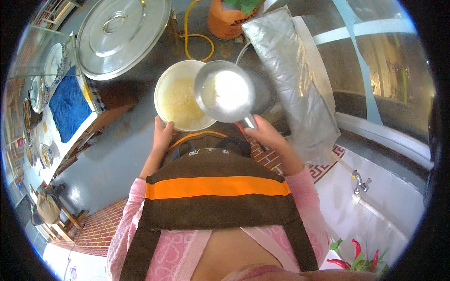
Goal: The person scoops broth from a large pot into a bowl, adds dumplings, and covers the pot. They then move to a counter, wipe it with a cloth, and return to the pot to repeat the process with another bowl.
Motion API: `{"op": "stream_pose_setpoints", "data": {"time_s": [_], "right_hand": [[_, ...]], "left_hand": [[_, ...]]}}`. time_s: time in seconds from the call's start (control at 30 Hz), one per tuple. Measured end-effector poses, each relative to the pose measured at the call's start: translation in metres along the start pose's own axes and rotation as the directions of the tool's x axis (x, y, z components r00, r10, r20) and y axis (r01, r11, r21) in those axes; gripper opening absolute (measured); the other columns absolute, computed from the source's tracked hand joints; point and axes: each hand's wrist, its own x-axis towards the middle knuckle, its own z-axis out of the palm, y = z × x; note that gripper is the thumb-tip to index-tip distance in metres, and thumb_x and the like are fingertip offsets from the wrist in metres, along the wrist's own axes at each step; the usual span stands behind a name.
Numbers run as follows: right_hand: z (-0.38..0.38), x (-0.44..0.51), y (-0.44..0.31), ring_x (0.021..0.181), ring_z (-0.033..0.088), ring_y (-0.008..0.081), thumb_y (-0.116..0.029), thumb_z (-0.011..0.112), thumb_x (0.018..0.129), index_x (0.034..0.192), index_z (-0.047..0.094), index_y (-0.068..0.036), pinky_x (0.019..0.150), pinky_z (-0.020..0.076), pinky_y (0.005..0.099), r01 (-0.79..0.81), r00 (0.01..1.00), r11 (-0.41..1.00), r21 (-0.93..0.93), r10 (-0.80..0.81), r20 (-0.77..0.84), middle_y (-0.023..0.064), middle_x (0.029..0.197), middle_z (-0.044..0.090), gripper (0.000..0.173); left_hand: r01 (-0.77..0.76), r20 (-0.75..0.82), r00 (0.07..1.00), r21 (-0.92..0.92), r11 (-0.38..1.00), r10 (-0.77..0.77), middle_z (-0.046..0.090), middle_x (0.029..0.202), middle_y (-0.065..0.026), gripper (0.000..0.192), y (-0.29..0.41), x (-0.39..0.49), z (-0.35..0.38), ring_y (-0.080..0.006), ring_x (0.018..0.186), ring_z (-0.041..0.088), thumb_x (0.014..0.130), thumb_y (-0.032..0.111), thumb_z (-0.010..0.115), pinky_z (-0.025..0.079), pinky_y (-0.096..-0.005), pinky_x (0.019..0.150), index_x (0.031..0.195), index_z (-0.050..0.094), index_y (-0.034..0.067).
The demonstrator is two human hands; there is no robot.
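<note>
My left hand (164, 133) grips the near rim of a round white tub (159, 75) with the thumb over the edge. Pale yellow liquid (179, 102), partly frothy, lies in the tub. My right hand (265, 133) is closed around the handle of a round metal ladle (201, 87). Its bowl overlaps the right side of the tub from above, hiding that part of the rim. Strong glare in the ladle makes its contents hard to tell. Behind and right of the ladle is a dark round pan (262, 89), mostly covered from view.
A large metal lid (137, 38) is at upper left. A yellow hose (200, 36) curls beside an orange container (225, 23). Foil-covered padding (284, 59) leans along the window at right. A tap (359, 184) juts from the wall. Dishes and a blue cloth (70, 103) lie on the left table.
</note>
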Motion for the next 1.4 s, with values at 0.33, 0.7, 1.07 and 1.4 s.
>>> {"op": "stream_pose_setpoints", "data": {"time_s": [0.33,0.7,1.07,1.4], "right_hand": [[0.065,0.105,-0.028,0.081,0.066,0.0426,-0.018,0.061,0.08,0.1,0.06,0.002,0.072,0.052,0.0537,0.162,0.987,0.828,-0.537,-0.146,0.073,0.0239,0.082,0.067,0.028],[0.072,0.173,-0.028,0.079,0.067,0.0329,-0.029,0.068,0.074,0.082,0.071,0.0,0.071,0.0531,0.0442,0.348,0.934,0.646,-0.68,-0.172,0.314,0.017,0.084,0.069,0.03],[-0.03,0.122,0.275,0.082,0.062,0.021,-0.015,0.062,0.084,0.111,0.064,0.0,0.074,0.0494,0.0329,-0.218,0.694,0.77,0.599,0.554,-0.46,0.0131,0.094,0.067,0.031],[0.04,0.167,0.472,0.098,0.057,0.0293,-0.025,0.063,0.085,0.123,0.056,-0.005,0.078,0.0489,0.0448,-0.255,0.44,0.372,0.893,0.867,-0.236,0.0142,0.113,0.058,0.044]], "left_hand": [[0.018,-0.004,1.0,0.016,1.0,-0.018,0.061,0.101,-0.0155,0.054,0.007,-0.013,-0.006,-0.0187,0.076,0.062,0.087,0.015,0.054,0.048,-0.0304,0.061,0.135,0.034,0.002],[-0.057,-0.108,0.992,0.022,0.998,0.059,0.057,0.119,-0.0214,0.057,-0.011,-0.011,0.0,-0.0289,0.105,0.057,0.085,0.02,0.053,0.046,-0.0369,0.09,0.135,0.039,-0.004],[0.009,-0.094,0.995,-0.024,1.0,-0.011,0.056,0.109,-0.0135,0.051,-0.014,-0.01,-0.002,-0.0197,0.084,0.055,0.087,0.018,0.053,0.048,-0.033,0.07,0.133,0.041,-0.003],[0.065,-0.101,0.992,-0.117,0.991,-0.076,0.056,0.096,-0.0095,0.048,-0.017,-0.017,-0.002,-0.0157,0.063,0.052,0.088,0.015,0.053,0.043,-0.0283,0.052,0.132,0.04,0.002]]}}
